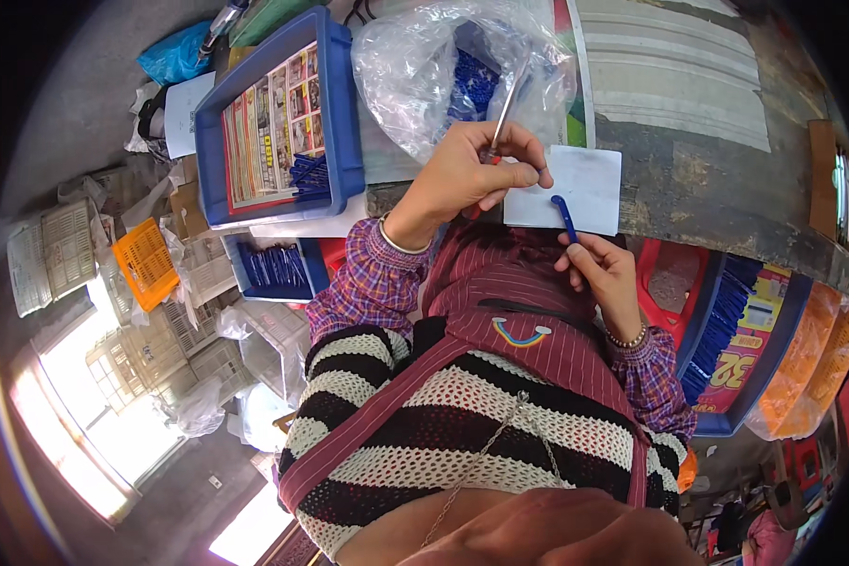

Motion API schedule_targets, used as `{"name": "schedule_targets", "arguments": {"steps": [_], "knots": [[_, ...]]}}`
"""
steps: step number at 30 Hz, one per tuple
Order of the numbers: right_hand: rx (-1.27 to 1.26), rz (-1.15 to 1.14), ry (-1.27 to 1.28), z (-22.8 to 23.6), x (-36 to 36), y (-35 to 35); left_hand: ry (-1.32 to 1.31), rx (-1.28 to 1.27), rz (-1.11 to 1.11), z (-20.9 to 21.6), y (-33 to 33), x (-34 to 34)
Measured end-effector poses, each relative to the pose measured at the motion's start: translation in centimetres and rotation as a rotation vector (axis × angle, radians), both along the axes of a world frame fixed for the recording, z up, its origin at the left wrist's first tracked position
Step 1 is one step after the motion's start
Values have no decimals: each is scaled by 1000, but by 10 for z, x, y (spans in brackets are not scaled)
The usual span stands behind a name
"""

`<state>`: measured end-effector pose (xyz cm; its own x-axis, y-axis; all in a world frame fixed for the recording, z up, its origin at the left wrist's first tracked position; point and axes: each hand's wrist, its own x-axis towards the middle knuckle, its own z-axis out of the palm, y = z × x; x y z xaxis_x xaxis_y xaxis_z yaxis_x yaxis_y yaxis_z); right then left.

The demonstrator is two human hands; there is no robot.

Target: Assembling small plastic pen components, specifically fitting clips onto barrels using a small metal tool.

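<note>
My left hand (476, 174) is closed round a slim silver metal tool (511, 104). The shaft points up and away, and dark red shows at its lower end. My right hand (604, 274) pinches one end of a small blue plastic handle-shaped piece (565, 217). Its rounded far end, with a small dark spot, lies over a white pad (594, 179) at the near table edge. Beyond my left hand, a clear plastic bag (396, 85) lies open with many tiny blue parts (476, 85) inside.
A blue crate (344, 113) lined with printed paper, holding several blue pieces, stands left. Below it sits a smaller blue bin (274, 269) of blue pieces. Another blue bin (726, 420) of them is at right, beside a red stool (665, 274). The worn table (698, 189) extends right.
</note>
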<state>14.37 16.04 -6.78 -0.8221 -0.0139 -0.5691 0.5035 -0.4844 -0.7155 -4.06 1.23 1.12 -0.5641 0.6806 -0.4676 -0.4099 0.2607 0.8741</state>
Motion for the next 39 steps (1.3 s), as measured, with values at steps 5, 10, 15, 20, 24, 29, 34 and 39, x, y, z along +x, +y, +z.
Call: {"name": "schedule_targets", "arguments": {"steps": [5,10,15,20,24,29,34,39], "knots": [[-51,-39,-37,-12,3,-6,226,-193,-130,-3,4,9],[-77,-60,-29,-10,0,-8,700,-228,-334,-14,13,19],[-138,-75,-4,-11,-1,-8,794,-186,-347,-29,17,28],[-166,-71,11,-13,-2,-10,849,-250,-384,-33,17,33],[-180,-75,1,-12,-3,-10,1007,-250,-412,-37,18,39],[-183,-84,20,-15,-2,-9,1128,-305,-471,-34,18,44],[-200,-77,22,-15,-2,-9,1204,-314,-508,-32,17,44],[-175,-69,33,-13,-2,-9,1118,-266,-506,-37,17,36]]}}
